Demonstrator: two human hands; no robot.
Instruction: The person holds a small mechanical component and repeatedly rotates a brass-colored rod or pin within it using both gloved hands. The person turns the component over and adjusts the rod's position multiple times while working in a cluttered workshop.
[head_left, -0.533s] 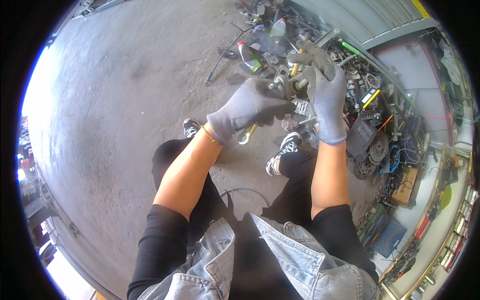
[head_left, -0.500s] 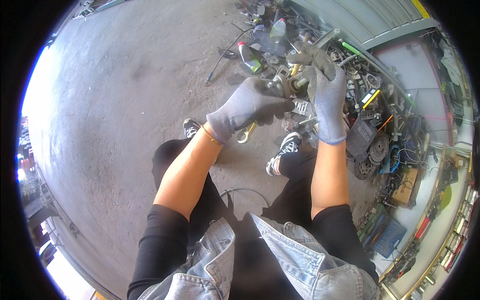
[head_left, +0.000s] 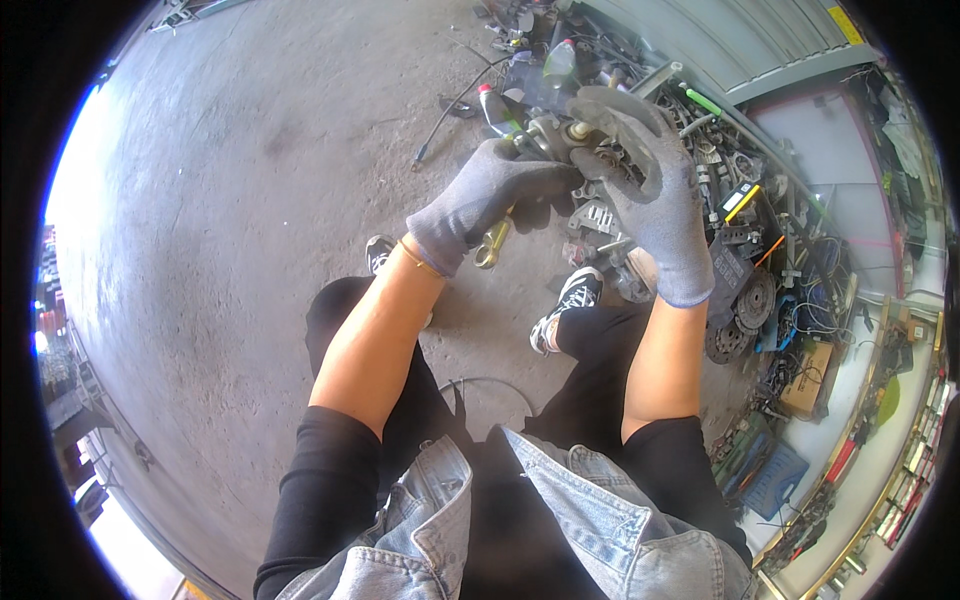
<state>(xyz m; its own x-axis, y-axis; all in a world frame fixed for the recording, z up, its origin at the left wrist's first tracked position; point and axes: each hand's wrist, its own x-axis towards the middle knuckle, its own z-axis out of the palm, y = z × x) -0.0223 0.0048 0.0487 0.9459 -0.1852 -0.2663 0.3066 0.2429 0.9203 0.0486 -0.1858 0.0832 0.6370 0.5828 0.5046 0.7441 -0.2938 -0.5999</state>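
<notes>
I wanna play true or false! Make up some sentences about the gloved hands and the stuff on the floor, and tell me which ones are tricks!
1. The left hand and the right hand wear gray gloves. True.
2. The left hand is empty. False: it grips a metal part.
3. A golden ring-ended wrench shows just below the left hand. True.
4. The bottle nearest the left hand has a blue cap. False: its cap is red.
5. The person's shoes are plain pink. False: they are black and white.
</notes>
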